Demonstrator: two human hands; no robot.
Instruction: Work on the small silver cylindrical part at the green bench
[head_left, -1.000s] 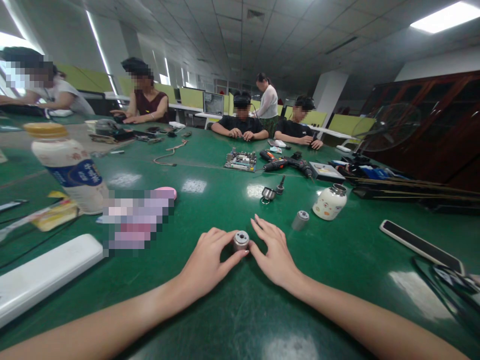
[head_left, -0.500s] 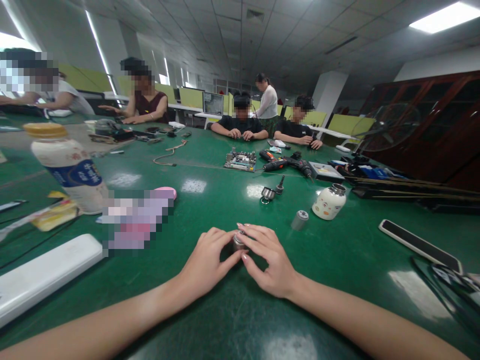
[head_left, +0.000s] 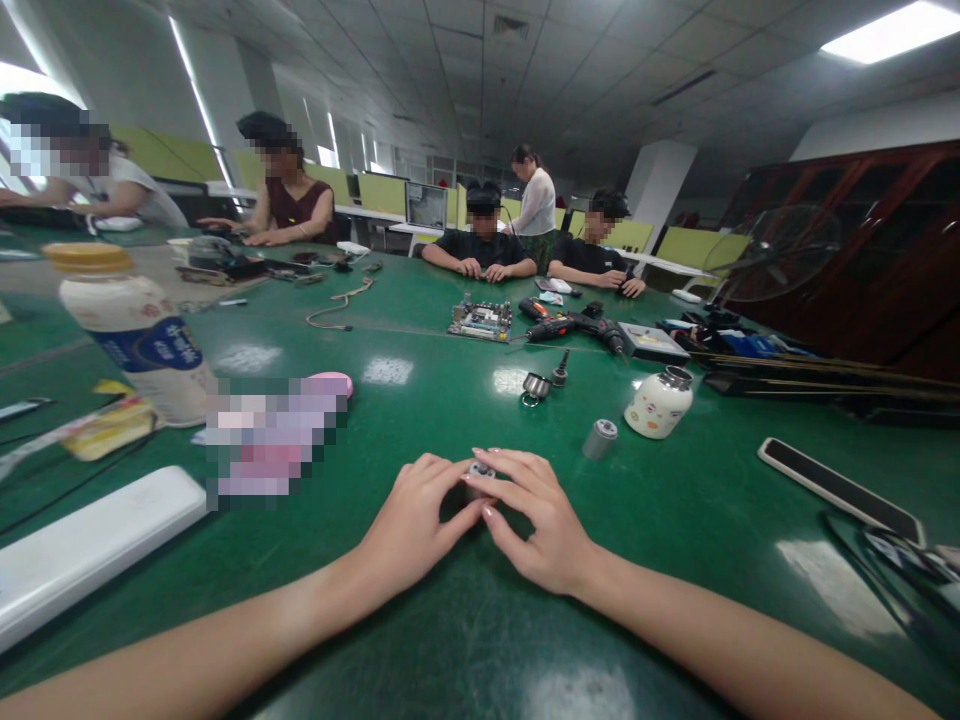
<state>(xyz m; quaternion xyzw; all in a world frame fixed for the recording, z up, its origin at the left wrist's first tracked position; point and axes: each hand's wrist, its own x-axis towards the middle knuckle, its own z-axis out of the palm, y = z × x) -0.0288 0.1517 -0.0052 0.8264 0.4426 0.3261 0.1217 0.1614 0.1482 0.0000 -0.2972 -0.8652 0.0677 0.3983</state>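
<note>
A small round metal part point(head_left: 478, 470) rests on the green table point(head_left: 465, 620), mostly covered by my fingers. My left hand point(head_left: 412, 525) curls around its left side. My right hand point(head_left: 536, 520) wraps over its top and right side, fingers bent across it. Both hands pinch it between them, low on the table surface. Further right lie a short grey cylinder point(head_left: 600, 438) and a white flask body point(head_left: 658, 403) with an open steel mouth.
A white milk bottle point(head_left: 135, 330) and a white bar point(head_left: 90, 545) stand at left. A metal ring piece point(head_left: 535, 386), circuit board point(head_left: 481, 320) and drill point(head_left: 577, 326) lie ahead. A phone point(head_left: 840, 490) lies at right. Several people sit across the table.
My right hand has closed over the metal part from the right, covering its top. The left hand has stayed in place against it.
</note>
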